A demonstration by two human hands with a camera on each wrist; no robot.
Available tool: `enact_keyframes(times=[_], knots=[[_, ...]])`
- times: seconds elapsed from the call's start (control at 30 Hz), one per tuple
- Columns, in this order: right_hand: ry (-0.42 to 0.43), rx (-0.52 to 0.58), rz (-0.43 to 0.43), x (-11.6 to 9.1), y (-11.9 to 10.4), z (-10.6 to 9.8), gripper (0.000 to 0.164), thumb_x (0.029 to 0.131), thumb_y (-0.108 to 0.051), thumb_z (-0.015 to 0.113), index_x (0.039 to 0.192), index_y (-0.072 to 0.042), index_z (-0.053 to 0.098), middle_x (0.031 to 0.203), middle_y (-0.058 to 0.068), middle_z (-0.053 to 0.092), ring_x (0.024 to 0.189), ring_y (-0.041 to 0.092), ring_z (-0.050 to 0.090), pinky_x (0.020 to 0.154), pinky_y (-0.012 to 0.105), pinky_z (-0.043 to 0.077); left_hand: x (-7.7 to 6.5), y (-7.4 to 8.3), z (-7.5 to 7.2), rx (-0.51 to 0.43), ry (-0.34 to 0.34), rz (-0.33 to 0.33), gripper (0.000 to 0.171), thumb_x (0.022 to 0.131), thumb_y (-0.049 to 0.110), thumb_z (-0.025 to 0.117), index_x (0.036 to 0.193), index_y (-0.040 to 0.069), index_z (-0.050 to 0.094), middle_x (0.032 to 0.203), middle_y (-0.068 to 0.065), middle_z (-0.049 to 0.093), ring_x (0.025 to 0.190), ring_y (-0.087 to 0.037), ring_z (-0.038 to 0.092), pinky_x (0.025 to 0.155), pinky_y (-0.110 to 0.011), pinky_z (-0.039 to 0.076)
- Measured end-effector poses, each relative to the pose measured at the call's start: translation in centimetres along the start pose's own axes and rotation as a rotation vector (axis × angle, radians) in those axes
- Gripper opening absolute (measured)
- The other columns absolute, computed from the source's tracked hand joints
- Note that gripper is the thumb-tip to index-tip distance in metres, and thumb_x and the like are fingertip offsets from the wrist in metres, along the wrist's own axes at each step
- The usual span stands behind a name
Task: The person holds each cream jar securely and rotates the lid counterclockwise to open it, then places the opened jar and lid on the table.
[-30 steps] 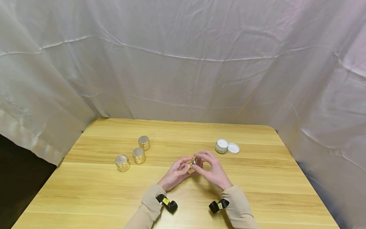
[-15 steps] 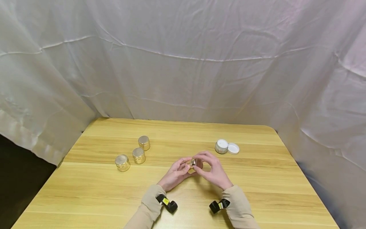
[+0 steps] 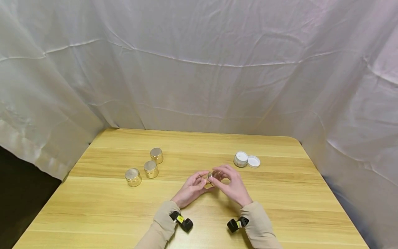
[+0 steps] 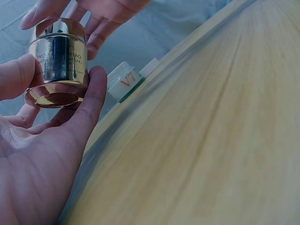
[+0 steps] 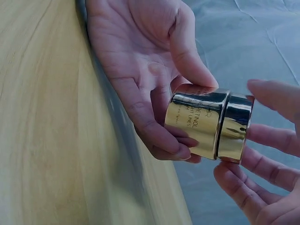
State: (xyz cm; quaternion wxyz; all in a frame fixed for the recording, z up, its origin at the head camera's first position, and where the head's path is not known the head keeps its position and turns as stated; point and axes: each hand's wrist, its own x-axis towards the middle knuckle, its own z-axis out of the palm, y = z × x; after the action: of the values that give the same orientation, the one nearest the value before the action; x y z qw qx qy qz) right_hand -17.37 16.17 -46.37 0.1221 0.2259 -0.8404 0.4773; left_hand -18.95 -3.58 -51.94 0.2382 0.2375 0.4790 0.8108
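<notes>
A shiny gold cosmetic cream jar (image 5: 199, 119), with printed lettering on its side, is held tilted over the middle of the table. My left hand (image 3: 191, 188) grips the jar's body, its thumb and fingers around the lower part. At the other end, the curled fingers of my right hand (image 3: 230, 184) are around the jar's gold lid (image 5: 236, 129). A dark seam shows between lid and body in the right wrist view. The lid sits on the body. In the head view, the fingers hide part of the jar.
Three similar gold jars (image 3: 151, 169) stand on the left of the wooden table (image 3: 280, 207). Behind my right hand stands a small white-topped jar (image 4: 124, 82) marked V7, beside a white lid (image 3: 254, 161). A pale curtain (image 3: 199, 86) hangs around the table.
The fingers of my right hand have shifted slightly around the lid. My left hand and the things on the table have stayed where they were.
</notes>
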Motion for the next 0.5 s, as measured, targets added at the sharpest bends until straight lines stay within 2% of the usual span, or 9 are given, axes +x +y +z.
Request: enact_keyframes(times=[0.2,0.3,0.5], knots=[[-0.052,-0.040,-0.044,-0.10,0.13,-0.28,0.037,0.083,-0.012,0.080,0.119,-0.011,0.071,0.119,0.006,0.069,0.110,0.025,0.064,0.099,0.046,0.056,-0.08,0.25,0.09,0.017,0.016,-0.027,0.052,0.105,0.006,0.045,0.149,-0.011,0.024,0.134,-0.004,0.051,0.123,-0.008,0.056,0.119,-0.045,0.041],[-0.060,-0.028,-0.046,-0.09,0.12,-0.30,0.039,0.084,-0.013,0.079,0.122,-0.011,0.069,0.121,0.008,0.067,0.110,0.026,0.063,0.098,0.049,0.055,-0.09,0.29,0.12,0.021,0.023,-0.034,0.052,0.105,0.006,0.045,0.149,-0.011,0.023,0.132,-0.003,0.052,0.122,-0.007,0.057,0.119,-0.045,0.041],[-0.010,0.047,0.069,-0.02,0.07,-0.29,0.034,0.089,-0.018,0.076,0.120,-0.005,0.069,0.112,0.012,0.069,0.094,0.023,0.067,0.088,0.035,0.060,-0.03,0.17,0.10,0.004,0.004,-0.005,0.050,0.105,0.005,0.045,0.148,-0.012,0.025,0.120,0.004,0.056,0.120,-0.006,0.058,0.120,-0.053,0.038]])
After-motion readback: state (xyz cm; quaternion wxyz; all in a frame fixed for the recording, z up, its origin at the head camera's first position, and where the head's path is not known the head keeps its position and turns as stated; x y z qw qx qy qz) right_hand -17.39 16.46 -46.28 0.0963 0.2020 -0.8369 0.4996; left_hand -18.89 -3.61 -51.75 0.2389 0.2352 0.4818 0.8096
